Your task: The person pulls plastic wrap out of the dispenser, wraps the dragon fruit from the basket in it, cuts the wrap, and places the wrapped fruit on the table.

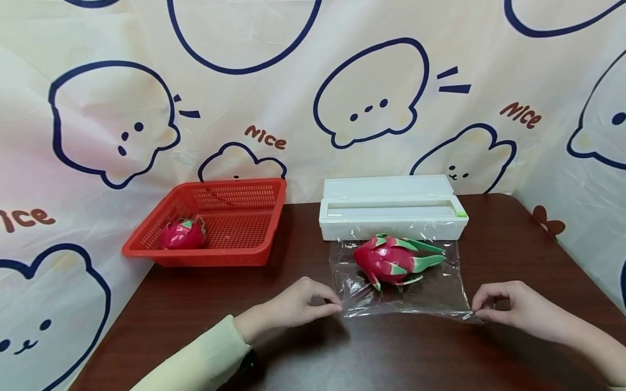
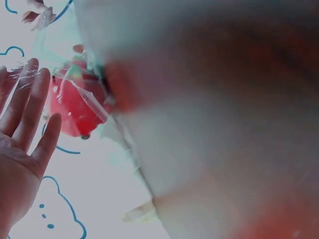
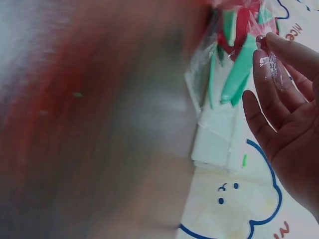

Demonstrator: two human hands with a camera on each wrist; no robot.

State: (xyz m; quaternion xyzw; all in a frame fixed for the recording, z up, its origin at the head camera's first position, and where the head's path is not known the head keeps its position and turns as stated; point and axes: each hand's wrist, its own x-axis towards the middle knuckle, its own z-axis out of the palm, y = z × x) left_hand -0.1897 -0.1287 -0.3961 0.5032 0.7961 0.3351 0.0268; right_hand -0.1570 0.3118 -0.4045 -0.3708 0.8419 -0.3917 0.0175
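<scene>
A sheet of clear plastic wrap (image 1: 430,296) stretches over the table from the white wrap box (image 1: 391,231). On the sheet lies a pink dragon fruit (image 1: 386,260) with green scales, its long tips pointing right. My left hand (image 1: 305,304) pinches the sheet's near left corner between thumb and fingers. At the near right corner, my right hand (image 1: 513,307) pinches the film the same way. In the right wrist view, film (image 3: 274,69) gathers at the fingertips, and the green tips (image 3: 239,74) of the fruit show beyond. The left wrist view shows the dragon fruit (image 2: 75,104) behind film.
A red plastic basket (image 1: 264,255) stands at the back left, with a second dragon fruit (image 1: 183,234) inside. The wrap box's lid (image 1: 388,187) is raised. Behind the brown table (image 1: 391,353) hangs a cartoon-printed cloth (image 1: 293,108).
</scene>
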